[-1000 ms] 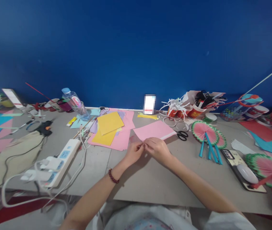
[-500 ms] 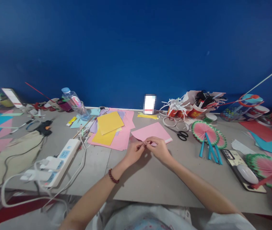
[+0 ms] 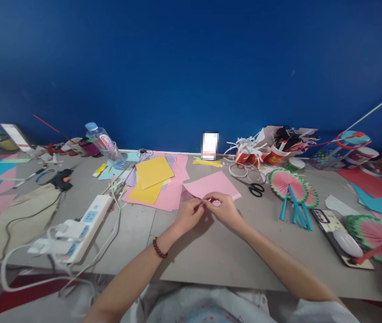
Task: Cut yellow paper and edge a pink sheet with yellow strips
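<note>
A sheet of pink paper (image 3: 212, 184) lies in front of me, its near corner pinched between both hands. My left hand (image 3: 190, 214) is closed with thumb and forefinger on that corner. Close against it, my right hand (image 3: 223, 209) pinches the same edge from the right. The fingers hide the held part of the paper. Black-handled scissors (image 3: 256, 190) lie just beyond the sheet's right side. Left of it is a stack of pink sheets (image 3: 173, 197) with yellow sheets (image 3: 155, 172) on top.
A power strip (image 3: 91, 224) with white cables is at left, below a tilted plastic bottle (image 3: 105, 146). A phone (image 3: 210, 146) stands against the blue wall. To the right are watermelon-patterned paper fans (image 3: 288, 186), paper cups (image 3: 274, 156) and a white mouse (image 3: 347, 243) on a phone.
Almost nothing differs. Both hands keep their pinch on the pink paper's near corner, and the view has shifted very slightly.
</note>
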`<act>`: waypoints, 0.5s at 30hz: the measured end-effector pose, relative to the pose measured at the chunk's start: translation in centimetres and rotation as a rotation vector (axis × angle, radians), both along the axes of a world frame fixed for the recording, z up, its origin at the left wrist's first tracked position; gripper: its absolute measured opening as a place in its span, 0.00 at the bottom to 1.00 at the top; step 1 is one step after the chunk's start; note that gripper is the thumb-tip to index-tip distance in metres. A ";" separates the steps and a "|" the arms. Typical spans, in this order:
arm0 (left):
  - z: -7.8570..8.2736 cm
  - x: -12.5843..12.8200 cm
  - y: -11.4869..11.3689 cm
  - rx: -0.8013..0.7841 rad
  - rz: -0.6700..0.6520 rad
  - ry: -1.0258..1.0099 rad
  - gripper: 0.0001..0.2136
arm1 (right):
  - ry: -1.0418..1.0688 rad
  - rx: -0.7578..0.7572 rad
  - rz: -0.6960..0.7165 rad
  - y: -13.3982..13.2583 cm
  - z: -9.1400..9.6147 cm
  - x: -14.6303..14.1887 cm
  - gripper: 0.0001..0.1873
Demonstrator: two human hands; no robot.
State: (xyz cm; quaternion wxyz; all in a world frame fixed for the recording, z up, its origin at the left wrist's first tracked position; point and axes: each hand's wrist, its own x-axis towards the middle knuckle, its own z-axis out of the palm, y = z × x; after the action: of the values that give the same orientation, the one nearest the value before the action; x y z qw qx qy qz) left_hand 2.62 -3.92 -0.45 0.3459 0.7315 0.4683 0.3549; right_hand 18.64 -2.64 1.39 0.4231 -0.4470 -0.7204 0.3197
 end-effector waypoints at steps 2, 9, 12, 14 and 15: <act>0.0 0.0 0.0 0.005 -0.004 0.011 0.13 | -0.009 0.015 0.004 0.0 0.0 0.0 0.06; -0.2 0.0 0.0 0.052 -0.004 0.036 0.12 | -0.057 0.067 0.008 -0.3 0.3 -0.1 0.06; -0.2 0.0 0.0 0.046 -0.012 0.025 0.13 | -0.041 0.050 0.004 -0.4 0.4 -0.2 0.06; -0.1 0.0 0.0 0.044 -0.009 0.024 0.13 | -0.017 0.018 -0.010 -0.3 0.4 -0.2 0.06; -0.1 0.0 0.0 0.045 -0.007 0.025 0.13 | -0.003 0.000 -0.015 -0.3 0.4 -0.2 0.06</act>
State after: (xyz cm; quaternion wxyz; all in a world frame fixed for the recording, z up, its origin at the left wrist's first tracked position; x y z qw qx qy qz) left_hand 2.64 -3.88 -0.53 0.3246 0.7452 0.4620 0.3548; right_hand 18.41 -2.97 1.76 0.4244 -0.4529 -0.7175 0.3161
